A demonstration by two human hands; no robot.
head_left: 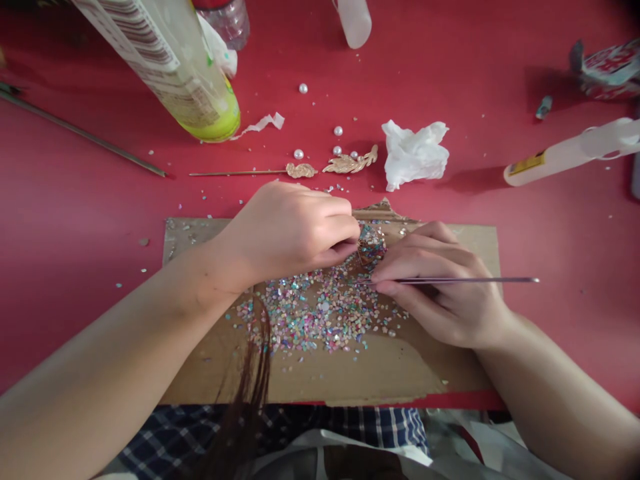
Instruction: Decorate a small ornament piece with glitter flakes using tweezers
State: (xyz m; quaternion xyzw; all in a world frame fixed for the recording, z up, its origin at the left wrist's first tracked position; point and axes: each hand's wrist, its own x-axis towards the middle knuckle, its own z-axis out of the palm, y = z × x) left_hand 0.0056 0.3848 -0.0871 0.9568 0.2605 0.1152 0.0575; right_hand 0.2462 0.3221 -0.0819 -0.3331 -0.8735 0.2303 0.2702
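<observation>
My left hand [305, 227] is closed, its thumb and forefinger pinching the edge of a small ornament [373, 241] covered with colourful shiny chips. Its full shape is partly hidden by my fingers. My right hand [445, 287] grips a pair of thin metal tweezers [500, 280], whose tips point left, just below the ornament. Whether the tips hold a chip is too small to tell. Beneath both hands, many loose iridescent chips [315, 313] lie scattered on a flat piece of cardboard [360, 373].
Beyond the cardboard lie a hairpin stick with a gold leaf [300, 171], another gold leaf piece [350, 161], several pearl beads [303, 88] and crumpled tissue [416, 155]. A large bottle [200, 93] stands at left; a slim glue bottle [565, 152] lies right. Hair strands [255, 353] hang over the cardboard.
</observation>
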